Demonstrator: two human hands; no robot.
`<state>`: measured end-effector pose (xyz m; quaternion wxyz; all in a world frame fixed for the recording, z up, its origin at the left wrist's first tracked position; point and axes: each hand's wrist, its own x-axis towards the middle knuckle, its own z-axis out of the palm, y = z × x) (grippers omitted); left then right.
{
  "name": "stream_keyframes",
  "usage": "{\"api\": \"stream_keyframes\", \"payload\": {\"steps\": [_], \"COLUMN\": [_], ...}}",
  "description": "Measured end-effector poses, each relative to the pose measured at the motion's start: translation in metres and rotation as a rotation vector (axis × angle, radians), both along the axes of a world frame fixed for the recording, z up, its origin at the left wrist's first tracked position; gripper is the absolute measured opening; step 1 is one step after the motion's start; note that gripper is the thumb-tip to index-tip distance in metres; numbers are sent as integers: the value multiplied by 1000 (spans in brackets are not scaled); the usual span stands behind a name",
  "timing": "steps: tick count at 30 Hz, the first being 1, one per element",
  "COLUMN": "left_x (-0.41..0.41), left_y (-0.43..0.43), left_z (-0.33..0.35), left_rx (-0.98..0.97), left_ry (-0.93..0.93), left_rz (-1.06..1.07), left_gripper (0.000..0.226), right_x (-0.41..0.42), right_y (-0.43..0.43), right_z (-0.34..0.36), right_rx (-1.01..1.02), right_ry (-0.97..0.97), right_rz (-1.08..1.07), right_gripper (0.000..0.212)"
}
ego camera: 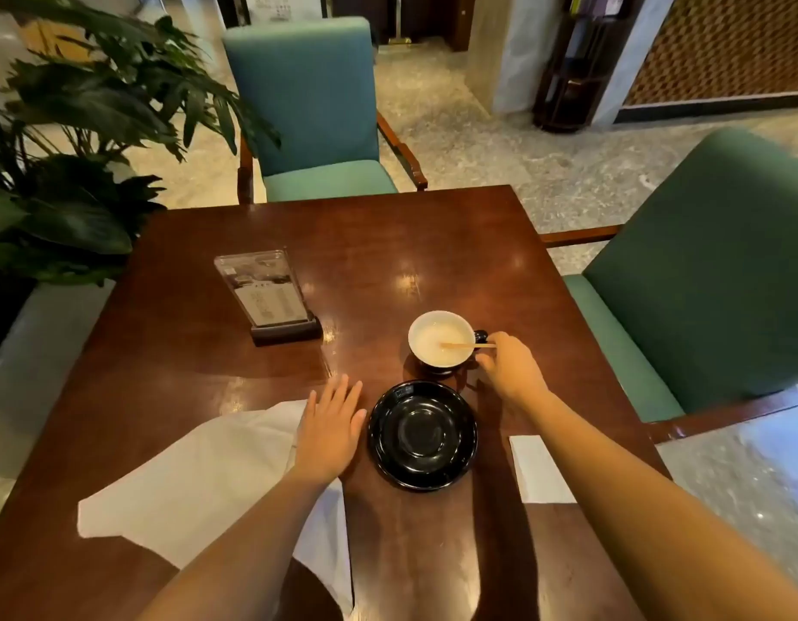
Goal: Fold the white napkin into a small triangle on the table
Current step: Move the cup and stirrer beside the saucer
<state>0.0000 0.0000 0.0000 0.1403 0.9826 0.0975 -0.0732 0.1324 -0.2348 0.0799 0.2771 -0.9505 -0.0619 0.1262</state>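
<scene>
Both arms reach forward: left hand (330, 430) flat on napkin (200, 481).

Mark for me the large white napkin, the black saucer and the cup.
large white napkin (200, 481), head view, on its flat middle.
black saucer (388, 459), head view, on its left rim.
cup (433, 338), head view, on the pale liquid inside.

One head-worn wide-angle view looks forward and down, close above the left hand (330, 430) and right hand (509, 367).
</scene>
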Motion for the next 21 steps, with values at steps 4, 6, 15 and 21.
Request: {"api": "stream_keyframes", "payload": {"steps": [4, 6, 15, 21], "left_x": [3, 4, -4, -5], "left_y": [10, 10, 7, 8], "left_z": [-11, -16, -23, -24], "left_rx": [-49, -71, -15, -29], "left_ry": [31, 39, -75, -72], "left_rz": [-9, -22, -40, -44], "left_gripper": [51, 49, 63, 61], "right_x": [5, 6, 8, 3], "right_y": [-2, -2, 6, 4], "right_z": [-3, -6, -7, 9], "right_rx": [-5, -9, -378, -650], "right_ry": [-7, -2, -126, -89], "right_rz": [-52, -46, 223, 367], "right_gripper": [16, 16, 14, 22]}}
